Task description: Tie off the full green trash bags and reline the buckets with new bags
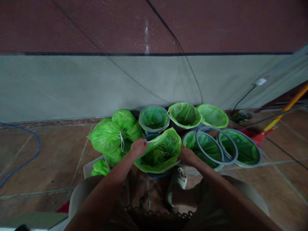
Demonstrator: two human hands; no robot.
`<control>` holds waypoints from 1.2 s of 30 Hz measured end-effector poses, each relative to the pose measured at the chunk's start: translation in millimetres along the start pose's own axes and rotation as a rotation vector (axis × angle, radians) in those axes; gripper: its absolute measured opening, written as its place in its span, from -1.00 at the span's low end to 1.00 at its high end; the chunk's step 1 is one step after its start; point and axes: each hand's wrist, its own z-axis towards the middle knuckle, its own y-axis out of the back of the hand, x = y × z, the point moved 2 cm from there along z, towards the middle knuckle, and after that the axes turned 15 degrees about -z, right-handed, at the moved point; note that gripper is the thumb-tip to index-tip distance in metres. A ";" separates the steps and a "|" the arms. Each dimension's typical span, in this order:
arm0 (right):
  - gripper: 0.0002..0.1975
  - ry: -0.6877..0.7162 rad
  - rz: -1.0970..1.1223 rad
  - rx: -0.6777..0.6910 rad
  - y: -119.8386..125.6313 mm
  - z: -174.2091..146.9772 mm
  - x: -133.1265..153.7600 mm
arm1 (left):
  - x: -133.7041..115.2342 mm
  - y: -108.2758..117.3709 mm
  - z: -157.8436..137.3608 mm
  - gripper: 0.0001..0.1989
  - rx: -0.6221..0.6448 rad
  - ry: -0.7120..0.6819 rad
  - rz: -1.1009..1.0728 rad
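Two forearms (106,189), two hands (139,147) on one bag (171,141), five more lined bins (154,129)

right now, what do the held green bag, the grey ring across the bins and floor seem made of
Held bag: thin plastic film, slightly glossy, translucent and crinkled. Grey ring: probably hard plastic, smooth and stiffly round. Floor: likely matte ceramic tile, given pale joint lines.

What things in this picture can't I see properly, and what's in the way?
All in the head view:
What fills the bulging green bags: hidden by their own cloudy plastic.
Most of the blue bin: covered by the open green bag.
The blue hose: both ends cut off by the left edge.
The yellow pole: its top cut off by the right edge.
The pale slipper: its dark picture is too small and blurred.
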 end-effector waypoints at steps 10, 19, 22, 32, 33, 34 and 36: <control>-0.54 0.235 0.374 -0.514 75.9 -9.3 17.8 | -22.6 57.0 -0.3 -0.76 -0.319 -0.228 -0.746; -0.68 0.100 0.425 -0.202 70.7 6.4 22.7 | -32.9 46.2 -1.8 -0.70 -0.200 -0.189 -1.030; -0.59 0.252 0.921 -0.183 78.0 2.6 21.2 | -31.6 40.4 -1.0 -0.70 -0.168 -0.174 -1.060; -0.58 0.507 1.360 -0.141 93.8 -16.3 25.1 | -37.6 43.8 -8.7 -0.68 -0.165 -0.182 -1.300; -0.60 0.488 1.351 -0.163 94.7 -15.8 24.2 | -37.9 43.9 -9.5 -0.69 -0.157 -0.184 -1.316; -0.63 0.441 1.329 -0.196 94.7 -13.7 23.5 | -38.4 43.8 -10.1 -0.70 -0.150 -0.185 -1.329; -0.66 0.354 1.292 -0.262 92.9 -8.1 23.4 | -39.7 43.5 -11.0 -0.73 -0.133 -0.185 -1.344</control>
